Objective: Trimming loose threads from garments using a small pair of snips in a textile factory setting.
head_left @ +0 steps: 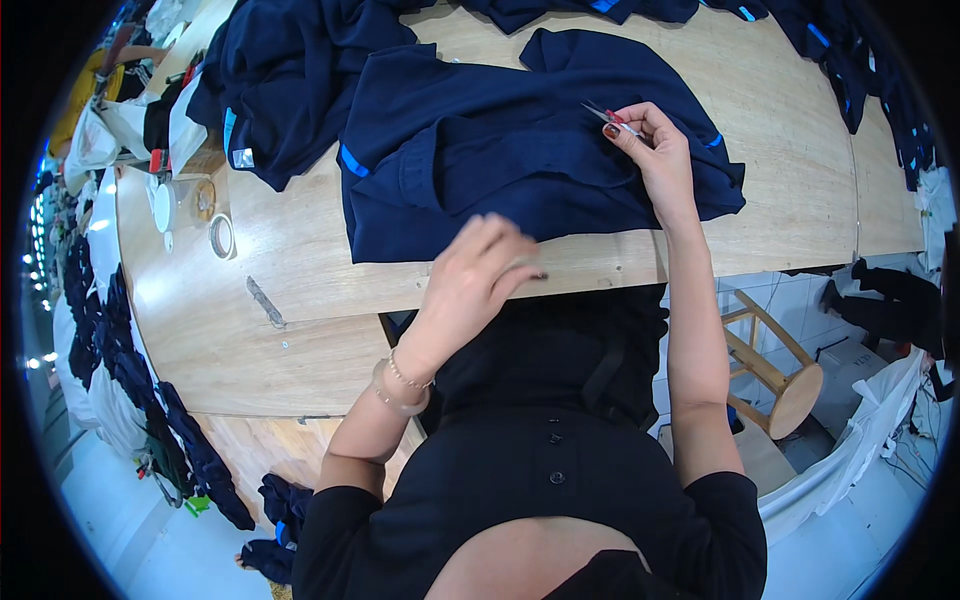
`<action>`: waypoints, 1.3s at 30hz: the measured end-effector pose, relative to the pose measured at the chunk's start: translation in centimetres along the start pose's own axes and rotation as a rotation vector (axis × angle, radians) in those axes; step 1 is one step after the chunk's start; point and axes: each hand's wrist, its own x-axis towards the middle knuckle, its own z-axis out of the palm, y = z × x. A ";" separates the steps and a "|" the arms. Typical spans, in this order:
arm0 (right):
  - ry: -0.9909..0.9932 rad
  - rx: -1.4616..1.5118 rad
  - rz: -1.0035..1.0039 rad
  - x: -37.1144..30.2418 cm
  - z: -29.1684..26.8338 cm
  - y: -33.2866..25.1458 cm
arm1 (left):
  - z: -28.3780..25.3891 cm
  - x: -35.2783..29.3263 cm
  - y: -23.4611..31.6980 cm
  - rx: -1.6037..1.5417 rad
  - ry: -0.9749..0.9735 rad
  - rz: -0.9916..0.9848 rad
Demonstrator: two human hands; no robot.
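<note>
A dark navy garment (500,215) with bright blue trim lies folded on the wooden table in front of me. Over its right part, my right hand (655,150) is closed on small thread snips (612,117) with red on the handle, their thin metal blades pointing up and left. My left hand (480,270) hovers by the garment's near edge, slightly blurred. Its fingers are bent and its thumb stands apart from them, with nothing visible between. Whether it touches the cloth I cannot tell.
More navy garments (290,80) are heaped at the table's far left and along its far edge. A tape roll (222,236) and a grey box cutter (265,302) lie on the table (330,345) at left. A wooden stool (795,400) is on the right, below table height.
</note>
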 end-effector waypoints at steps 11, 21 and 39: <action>0.003 0.010 -0.011 -0.2 0.2 0.1 | 2.5 6.3 -4.1 0.088 0.327 0.057; -0.018 -0.122 0.000 -0.7 0.0 -1.1 | 1.8 6.6 -3.6 -0.324 0.185 -0.152; -0.093 -0.462 -0.062 -4.1 0.5 -6.8 | -0.7 8.6 -3.2 -0.229 -0.015 -0.107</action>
